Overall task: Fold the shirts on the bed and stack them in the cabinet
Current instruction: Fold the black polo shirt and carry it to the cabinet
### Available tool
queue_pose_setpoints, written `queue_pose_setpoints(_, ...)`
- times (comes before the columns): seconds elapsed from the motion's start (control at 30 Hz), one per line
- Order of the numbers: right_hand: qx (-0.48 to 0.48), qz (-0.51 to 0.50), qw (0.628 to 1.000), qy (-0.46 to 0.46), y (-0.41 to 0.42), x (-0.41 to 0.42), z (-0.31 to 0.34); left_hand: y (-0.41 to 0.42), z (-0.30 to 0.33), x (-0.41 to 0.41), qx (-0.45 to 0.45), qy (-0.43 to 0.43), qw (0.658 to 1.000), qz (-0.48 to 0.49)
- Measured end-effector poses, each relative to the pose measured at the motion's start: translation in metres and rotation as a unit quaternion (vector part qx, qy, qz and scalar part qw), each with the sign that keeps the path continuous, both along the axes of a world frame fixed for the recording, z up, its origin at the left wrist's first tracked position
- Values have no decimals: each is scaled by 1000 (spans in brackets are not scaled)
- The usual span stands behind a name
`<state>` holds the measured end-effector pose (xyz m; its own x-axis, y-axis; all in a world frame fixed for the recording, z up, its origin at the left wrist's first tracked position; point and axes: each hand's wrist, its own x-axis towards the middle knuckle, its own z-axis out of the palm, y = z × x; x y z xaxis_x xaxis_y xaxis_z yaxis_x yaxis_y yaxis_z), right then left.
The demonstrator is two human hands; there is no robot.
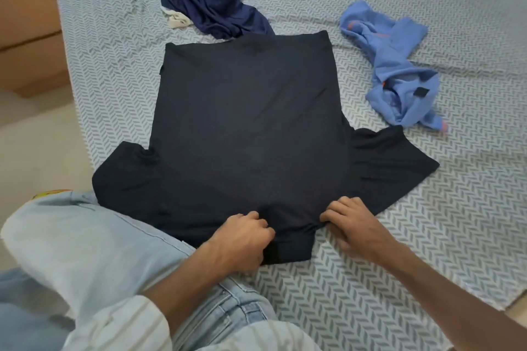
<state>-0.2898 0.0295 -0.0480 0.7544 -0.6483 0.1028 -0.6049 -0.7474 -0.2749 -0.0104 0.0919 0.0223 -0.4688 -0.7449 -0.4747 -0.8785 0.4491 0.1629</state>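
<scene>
Left hand (242, 236) and right hand (352, 222) pinching the collar edge of black shirt (248, 122), fingers curled into fabric. Looks light, limp, wrinkle-prone; best gripped at shoulder seams.

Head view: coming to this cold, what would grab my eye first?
The black shirt spread flat across the middle of the bed, collar end nearest the person, with the left hand and right hand pinching it on either side of the collar. Beyond it lie a crumpled navy shirt and, to the right, a bunched light blue shirt.
</scene>
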Motion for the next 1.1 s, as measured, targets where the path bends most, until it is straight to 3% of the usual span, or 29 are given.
queue_pose_setpoints(0.23,98,11,995,-13,-2,3,17,-7,-4,3,101,29,994,36)
queue_pose_setpoints(0.33,63,-180,976,-105,-20,-16,18,-20,-4,-11,62,74,994,45)
queue_pose_setpoints(0.37,51,-294,945,-137,-28,-28,18,-25,-6,-19,33,95,994,40)
queue_pose_setpoints(0.47,100,-599,780,-151,-60,-65,23,-41,-9,-46,-26,144,989,26)
queue_pose_setpoints(0.53,170,-706,673,-142,-81,-84,29,-48,-13,-61,-18,148,988,33)
queue_pose_setpoints(0.57,193,-733,636,-145,-91,-90,31,-50,-15,-67,2,145,989,42)
queue_pose_setpoints(0.63,218,-747,603,-172,-107,-96,31,-54,-21,-72,50,149,985,67)
queue_pose_setpoints(0.7,227,-737,595,-226,-118,-94,32,-57,-23,-69,90,182,974,104)
queue_pose_setpoints(0.77,227,-729,582,-280,-123,-84,38,-61,-23,-62,129,240,946,176)
queue_pose_setpoints(0.83,192,-708,608,-303,-122,-62,54,-64,-22,-51,198,336,868,306)
queue_pose_setpoints(0.93,115,-620,714,-305,-107,-5,82,-72,-17,-36,295,500,648,493)
queue_pose_setpoints(1.0,78,-523,792,-305,-92,44,96,-79,-13,-21,321,558,506,575)
queue_pose_setpoints(1.1,67,-327,905,-263,-66,111,94,-87,-13,3,330,596,395,617)
